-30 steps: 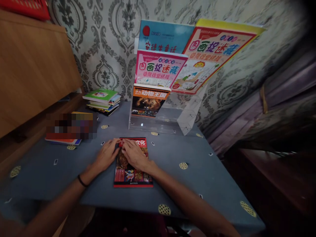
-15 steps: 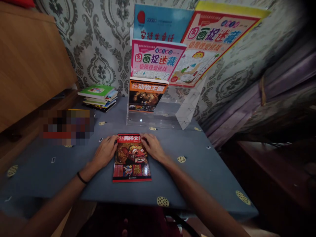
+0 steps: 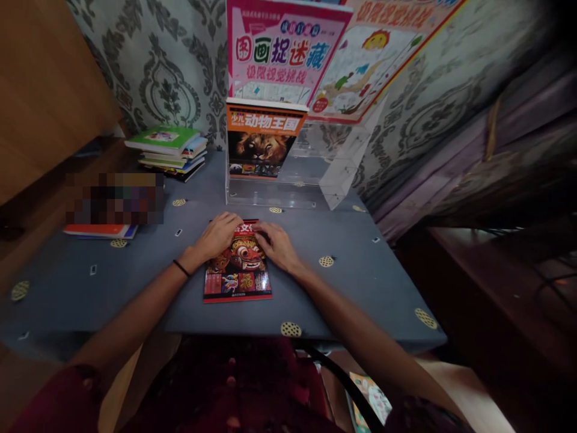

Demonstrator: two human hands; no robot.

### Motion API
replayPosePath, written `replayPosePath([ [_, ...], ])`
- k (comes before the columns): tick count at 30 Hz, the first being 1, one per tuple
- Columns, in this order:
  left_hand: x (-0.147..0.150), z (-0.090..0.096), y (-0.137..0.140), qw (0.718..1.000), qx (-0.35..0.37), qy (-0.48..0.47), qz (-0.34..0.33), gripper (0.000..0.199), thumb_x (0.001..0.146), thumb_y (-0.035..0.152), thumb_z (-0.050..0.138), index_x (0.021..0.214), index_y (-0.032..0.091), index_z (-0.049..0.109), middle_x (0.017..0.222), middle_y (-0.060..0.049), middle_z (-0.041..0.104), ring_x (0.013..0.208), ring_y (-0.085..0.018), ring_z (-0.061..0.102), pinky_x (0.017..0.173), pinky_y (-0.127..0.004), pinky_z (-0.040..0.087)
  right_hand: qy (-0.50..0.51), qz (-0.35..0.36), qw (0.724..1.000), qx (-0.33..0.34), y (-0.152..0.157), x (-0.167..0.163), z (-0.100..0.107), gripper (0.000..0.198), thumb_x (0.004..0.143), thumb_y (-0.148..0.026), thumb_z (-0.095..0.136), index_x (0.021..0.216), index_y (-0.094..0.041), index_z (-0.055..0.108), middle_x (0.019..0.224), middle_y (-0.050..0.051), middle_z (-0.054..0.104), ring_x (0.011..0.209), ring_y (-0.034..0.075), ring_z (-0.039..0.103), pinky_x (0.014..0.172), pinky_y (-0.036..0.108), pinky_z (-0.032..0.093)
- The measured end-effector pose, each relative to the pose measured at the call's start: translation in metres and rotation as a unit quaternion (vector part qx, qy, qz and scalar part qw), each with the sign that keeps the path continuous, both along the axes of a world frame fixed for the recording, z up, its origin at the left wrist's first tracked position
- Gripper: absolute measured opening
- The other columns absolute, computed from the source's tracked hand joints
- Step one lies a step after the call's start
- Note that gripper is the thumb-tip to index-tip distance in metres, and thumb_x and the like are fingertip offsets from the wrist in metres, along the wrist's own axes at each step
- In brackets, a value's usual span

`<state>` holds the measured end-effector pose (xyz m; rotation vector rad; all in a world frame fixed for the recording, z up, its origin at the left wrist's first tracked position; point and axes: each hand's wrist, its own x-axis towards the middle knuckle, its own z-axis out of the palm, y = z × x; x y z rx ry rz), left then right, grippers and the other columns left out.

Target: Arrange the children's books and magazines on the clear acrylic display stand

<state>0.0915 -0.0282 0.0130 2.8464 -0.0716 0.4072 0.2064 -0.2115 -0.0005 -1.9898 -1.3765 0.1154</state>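
A children's book [image 3: 246, 258] with a red title band and a painted mask on its cover lies face up on the blue-grey cloth, close to me. Across its upper left part rests my left hand [image 3: 220, 236], open and palm down, covering some of the title. My right hand [image 3: 276, 245] is open too, its fingertips and thumb touching the cover at the top right. Beyond the book stands a clear plastic display rack [image 3: 270, 195]. It holds an orange book with a lion [image 3: 259, 144], a pink book [image 3: 283, 54] and a larger red-bordered book [image 3: 360, 72].
A stack of books [image 3: 164, 144] with a green one on top sits at the back left. Nearer lies another pile [image 3: 97, 230], mostly blurred out. A wooden cabinet [image 3: 40, 90] borders the table's left side, a purple curtain [image 3: 451, 156] its right. Patterned wallpaper is behind.
My left hand has slid right, from the book's left edge onto its cover. My right hand stays at the top right. The view has tilted downward, showing more of my lap.
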Motion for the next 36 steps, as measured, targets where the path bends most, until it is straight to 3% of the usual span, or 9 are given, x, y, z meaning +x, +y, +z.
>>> replayPosePath([
  [6,-0.003,-0.006,0.007,0.998,-0.064,-0.022,0.005,0.028,0.095,0.01,0.038,0.103,0.018,0.064,0.104,-0.009,0.067,0.102,-0.025,0.056,0.097,-0.042,0.047,-0.018,0.033,0.999,0.014,-0.051,-0.045,0.006,0.026,0.101,-0.02,0.047,0.12,-0.02,0.065,0.112,0.009,0.073,0.104,0.026,0.063,0.094,0.044,0.049],
  [12,-0.001,-0.008,0.006,0.996,-0.08,-0.029,0.007,0.028,0.093,0.009,0.04,0.102,0.019,0.064,0.104,-0.007,0.067,0.102,-0.024,0.056,0.098,-0.042,0.047,-0.066,0.057,0.996,0.021,-0.101,-0.085,0.009,0.034,0.101,-0.014,0.046,0.13,-0.025,0.061,0.109,0.008,0.075,0.105,0.025,0.064,0.101,0.049,0.047],
  [16,0.0,-0.009,0.007,0.996,-0.077,-0.033,0.006,0.028,0.094,0.009,0.039,0.102,0.017,0.064,0.104,-0.01,0.068,0.101,-0.025,0.056,0.097,-0.042,0.047,-0.1,0.071,0.992,0.035,-0.092,-0.106,0.014,0.036,0.099,-0.011,0.049,0.131,-0.025,0.06,0.112,0.007,0.075,0.115,0.026,0.061,0.111,0.055,0.037],
  [21,-0.001,-0.01,0.007,0.996,-0.078,-0.031,0.006,0.029,0.095,0.01,0.038,0.103,0.018,0.065,0.105,-0.009,0.068,0.103,-0.025,0.056,0.099,-0.041,0.046,-0.084,0.21,0.974,0.016,-0.049,-0.136,0.016,0.034,0.101,-0.015,0.049,0.132,-0.022,0.059,0.127,0.008,0.071,0.124,0.023,0.057,0.115,0.05,0.036],
  [23,-0.002,-0.01,0.007,0.996,-0.081,-0.029,0.009,0.029,0.094,0.01,0.039,0.103,0.018,0.065,0.105,-0.009,0.068,0.103,-0.024,0.057,0.099,-0.041,0.046,-0.081,0.229,0.97,0.008,-0.041,-0.139,0.015,0.033,0.101,-0.016,0.048,0.132,-0.021,0.059,0.128,0.009,0.071,0.124,0.022,0.057,0.113,0.047,0.039],
  [31,-0.002,-0.01,0.006,0.995,-0.091,-0.033,0.008,0.031,0.093,0.008,0.038,0.103,0.02,0.065,0.104,-0.008,0.068,0.103,-0.024,0.058,0.097,-0.041,0.048,-0.052,0.125,0.99,0.024,-0.069,-0.101,0.016,0.027,0.101,-0.015,0.048,0.123,-0.022,0.063,0.106,0.007,0.075,0.104,0.022,0.065,0.088,0.038,0.052],
  [36,-0.003,-0.009,0.001,0.996,-0.072,-0.029,0.036,0.032,0.095,0.009,0.038,0.112,0.018,0.064,0.11,-0.009,0.069,0.106,-0.025,0.059,0.097,-0.042,0.048,-0.054,0.029,0.998,0.026,-0.054,-0.076,0.013,0.023,0.1,-0.017,0.05,0.115,-0.021,0.066,0.099,0.008,0.074,0.094,0.025,0.064,0.083,0.04,0.055],
])
